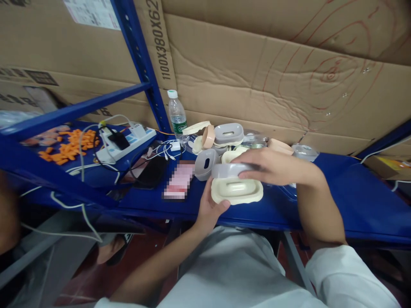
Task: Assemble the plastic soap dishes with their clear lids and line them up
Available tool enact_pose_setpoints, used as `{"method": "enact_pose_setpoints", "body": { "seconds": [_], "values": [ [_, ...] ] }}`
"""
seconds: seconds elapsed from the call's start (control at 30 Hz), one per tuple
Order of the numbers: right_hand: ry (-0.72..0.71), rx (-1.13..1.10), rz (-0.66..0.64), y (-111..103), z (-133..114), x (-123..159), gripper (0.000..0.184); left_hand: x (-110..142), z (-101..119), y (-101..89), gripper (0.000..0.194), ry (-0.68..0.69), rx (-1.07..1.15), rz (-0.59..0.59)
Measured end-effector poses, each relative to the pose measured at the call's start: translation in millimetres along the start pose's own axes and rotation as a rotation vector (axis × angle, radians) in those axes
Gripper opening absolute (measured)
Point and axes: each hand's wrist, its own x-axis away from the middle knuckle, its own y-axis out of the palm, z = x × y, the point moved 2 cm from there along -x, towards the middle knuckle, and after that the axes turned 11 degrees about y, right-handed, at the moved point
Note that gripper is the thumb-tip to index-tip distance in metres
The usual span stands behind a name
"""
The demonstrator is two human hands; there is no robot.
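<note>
My left hand [212, 209] grips the left end of a cream oval plastic tray [237, 191], its thumb over the near rim. Just above that tray, my right hand [272, 167] holds a grey oval plastic part [226, 170] from its right side. Whether the two parts touch, I cannot tell. To the left of my hands a grey oval piece with a slot [206, 164] stands tilted. Behind them is a pile of similar pieces, among them a grey slotted piece [228, 133] and a peach ring-like piece [209, 136].
A water bottle [177, 115] stands behind the pile. A phone [180, 182] lies left of my hands. Beyond it are cables, a power strip [128, 143] and orange pieces [75, 143]. Blue shelf posts [138, 55] and a cardboard wall [240, 64] bound the table [359, 192].
</note>
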Motion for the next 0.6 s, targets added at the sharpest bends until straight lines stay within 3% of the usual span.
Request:
{"method": "enact_pose_setpoints", "body": {
  "seconds": [0.13,0.2,0.27,0.43,0.6],
  "values": [
    [0.111,-0.032,0.369,-20.4,45.7,-15.3,0.043,-0.4,6.0,4.8,0.103,0.038,-0.02,-0.1],
    [0.202,0.039,0.556,-20.1,79.1,-30.6,0.045,-0.9,8.8,7.1,0.103,0.045,-0.033,-0.123],
    [0.312,0.156,0.657,-12.9,111.6,-46.4,0.047,-1.0,10.5,8.4,0.102,0.048,-0.041,-0.141],
    [0.395,0.243,0.635,8.4,157.9,-67.7,0.051,-0.6,12.2,8.8,0.097,0.048,-0.072,-0.162],
    [0.422,0.274,0.687,3.2,153.6,-62.1,0.057,-2.4,10.9,8.1,0.094,0.055,-0.091,-0.149]
  ]
}}
